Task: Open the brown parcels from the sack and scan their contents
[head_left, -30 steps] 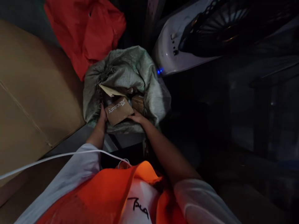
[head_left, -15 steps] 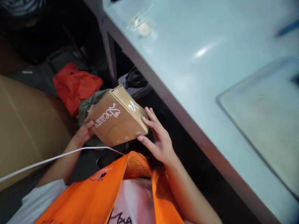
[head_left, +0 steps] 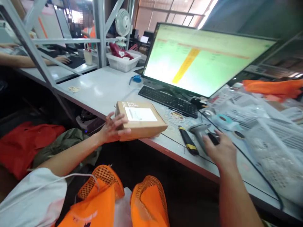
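Note:
A brown cardboard box (head_left: 143, 131) with a white label on top lies at the near edge of the white desk (head_left: 99, 77), jutting over it. My left hand (head_left: 115, 126) holds the box by its left side, fingers spread along it. At the right, my right hand (head_left: 222, 149) has thumb and fingers curled around the dark part of a grey barcode scanner (head_left: 200, 134); the other fingers are partly hidden. Just left of the scanner is a black and yellow utility knife (head_left: 188, 140).
Behind the box stand a keyboard (head_left: 168, 100) and a lit monitor (head_left: 199, 60). A black cable (head_left: 255, 170) crosses the right side, near clear plastic packaging (head_left: 274, 151). A white basket (head_left: 124, 63) stands farther back. Another person's arm (head_left: 26, 60) rests at a neighbouring desk.
The box has moved from above my lap to the desk edge, its labelled face now up. My right hand has let go of it and moved right to the scanner. My view has lifted.

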`<state>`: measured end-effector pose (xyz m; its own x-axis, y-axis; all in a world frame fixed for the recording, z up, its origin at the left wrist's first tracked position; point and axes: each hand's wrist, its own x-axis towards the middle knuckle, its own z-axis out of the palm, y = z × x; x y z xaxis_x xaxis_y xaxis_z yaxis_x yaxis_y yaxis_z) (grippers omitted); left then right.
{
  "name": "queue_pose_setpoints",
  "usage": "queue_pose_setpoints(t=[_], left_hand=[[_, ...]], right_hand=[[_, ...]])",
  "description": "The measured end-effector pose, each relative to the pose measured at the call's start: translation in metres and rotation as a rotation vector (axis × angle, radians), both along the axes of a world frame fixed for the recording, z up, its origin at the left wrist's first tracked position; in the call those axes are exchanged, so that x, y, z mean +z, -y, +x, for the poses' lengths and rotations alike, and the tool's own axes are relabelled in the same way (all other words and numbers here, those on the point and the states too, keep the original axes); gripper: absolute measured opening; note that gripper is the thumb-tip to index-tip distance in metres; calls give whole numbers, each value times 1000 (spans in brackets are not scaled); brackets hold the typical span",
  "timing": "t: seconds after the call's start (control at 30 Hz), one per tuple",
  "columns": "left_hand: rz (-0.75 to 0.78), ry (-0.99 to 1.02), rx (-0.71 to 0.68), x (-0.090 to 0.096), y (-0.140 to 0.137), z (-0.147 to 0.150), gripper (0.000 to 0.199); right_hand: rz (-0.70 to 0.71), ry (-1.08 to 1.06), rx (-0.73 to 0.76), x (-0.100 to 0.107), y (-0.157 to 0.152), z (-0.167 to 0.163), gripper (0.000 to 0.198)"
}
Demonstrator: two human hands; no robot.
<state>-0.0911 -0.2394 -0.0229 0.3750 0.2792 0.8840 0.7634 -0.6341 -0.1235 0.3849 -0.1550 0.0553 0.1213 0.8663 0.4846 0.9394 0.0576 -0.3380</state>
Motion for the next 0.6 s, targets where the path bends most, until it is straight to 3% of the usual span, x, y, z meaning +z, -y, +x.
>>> queue_pose_setpoints(t=[0.07, 0.17, 0.33, 0.4, 0.47, 0.53, 0.6], left_hand=[[111, -59, -21, -3, -7, 32, 47], [151, 3, -25, -10, -7, 59, 46], [141, 33, -22, -20, -8, 73, 56], [120, 39, -28, -23, -9, 74, 57], [105, 44, -34, -25, -9, 74, 58], [100, 54, -35, -27, -9, 75, 60], [103, 71, -30, -28, -8, 76, 63]], right_hand=[[-199, 64, -55, -7, -14, 18, 68], [-415, 141, -87, -17, -24, 19, 80], [-520, 222, -175, -10, -36, -8, 65], [-533, 229, -219, 8, -38, -15, 54], [-488, 209, -229, 39, -34, -18, 44], [-452, 97, -90, 81, -23, -20, 41], [-459, -133, 230, 127, -10, -28, 47]])
